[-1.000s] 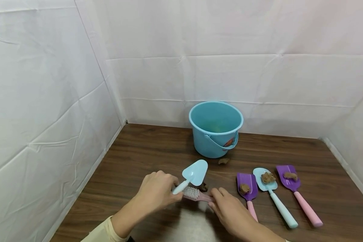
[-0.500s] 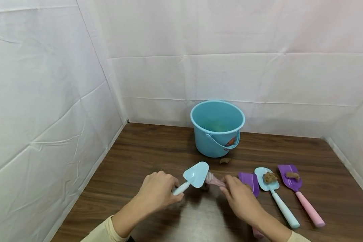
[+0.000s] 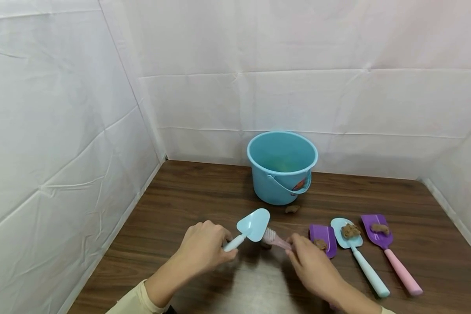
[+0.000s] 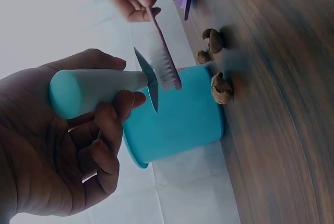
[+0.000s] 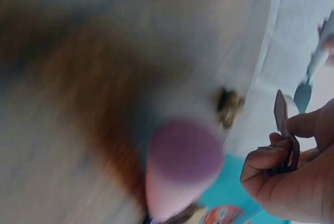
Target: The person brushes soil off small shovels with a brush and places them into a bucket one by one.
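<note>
Well inside table's left edge (image 3: pixel 123 231), hands (image 3: pixel 206 244) (image 3: pixel 312 264) hold trowel (image 3: pixel 255 223) and brush (image 3: pixel 276 240).

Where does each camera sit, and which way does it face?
Head: on the head, looking forward and down at the left hand, right hand and bucket; sleeves show.
Left wrist: worn there, facing the trowel and brush; both hands show.
Right wrist: worn there, facing past a pink handle; the right hand shows.
Head and left wrist share the bucket.
</note>
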The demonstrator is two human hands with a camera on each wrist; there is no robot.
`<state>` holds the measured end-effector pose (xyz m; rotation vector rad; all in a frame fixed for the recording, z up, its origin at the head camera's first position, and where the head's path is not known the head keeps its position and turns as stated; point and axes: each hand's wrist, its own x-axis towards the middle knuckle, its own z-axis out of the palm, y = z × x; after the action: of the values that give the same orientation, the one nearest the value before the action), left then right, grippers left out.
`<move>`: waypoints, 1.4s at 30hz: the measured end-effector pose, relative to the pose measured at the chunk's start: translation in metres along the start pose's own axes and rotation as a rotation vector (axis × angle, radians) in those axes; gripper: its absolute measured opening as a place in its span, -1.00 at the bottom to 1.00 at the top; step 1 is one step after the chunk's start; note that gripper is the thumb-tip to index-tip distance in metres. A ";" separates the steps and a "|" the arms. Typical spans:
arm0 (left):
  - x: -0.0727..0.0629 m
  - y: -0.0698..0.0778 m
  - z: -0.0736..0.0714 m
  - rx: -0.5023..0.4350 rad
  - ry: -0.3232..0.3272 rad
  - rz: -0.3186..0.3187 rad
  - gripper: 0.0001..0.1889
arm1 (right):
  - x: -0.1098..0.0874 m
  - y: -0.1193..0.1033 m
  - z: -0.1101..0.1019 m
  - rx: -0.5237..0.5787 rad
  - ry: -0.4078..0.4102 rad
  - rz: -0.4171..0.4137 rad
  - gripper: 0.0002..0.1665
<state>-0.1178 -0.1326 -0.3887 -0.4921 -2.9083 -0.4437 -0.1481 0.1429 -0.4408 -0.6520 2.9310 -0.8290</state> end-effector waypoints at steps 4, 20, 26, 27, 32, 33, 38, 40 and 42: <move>0.005 0.001 0.001 0.016 0.008 -0.002 -0.89 | -0.008 -0.012 0.007 -0.017 -0.016 -0.074 -0.89; 0.004 0.001 0.003 -0.036 -0.004 -0.020 -0.87 | 0.015 0.014 -0.014 -0.033 0.042 0.056 -0.87; 0.002 -0.002 0.002 0.004 0.029 -0.026 -0.89 | 0.000 -0.004 0.001 -0.010 -0.057 -0.035 -0.90; 0.002 -0.002 0.002 0.008 0.028 -0.022 -0.88 | -0.002 -0.008 0.003 0.000 -0.079 -0.050 -0.90; 0.004 0.002 0.003 -0.004 0.001 -0.005 -0.83 | -0.006 -0.017 0.000 0.003 -0.076 -0.079 -0.88; 0.004 0.003 0.002 -0.012 -0.005 -0.008 -0.83 | -0.005 -0.017 -0.002 0.003 -0.062 -0.068 -0.88; 0.001 0.005 0.002 -0.054 -0.028 -0.005 -0.85 | 0.005 -0.005 -0.014 -0.003 0.008 0.016 -0.89; -0.001 0.006 0.001 -0.064 -0.033 0.003 -0.86 | 0.009 0.002 -0.017 -0.007 0.029 0.038 -0.87; -0.002 0.006 0.001 -0.067 -0.029 0.003 -0.86 | 0.011 0.007 -0.019 -0.007 0.033 0.049 -0.85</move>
<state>-0.1143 -0.1278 -0.3883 -0.5162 -2.9277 -0.5389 -0.1638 0.1534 -0.4274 -0.5707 2.9669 -0.8337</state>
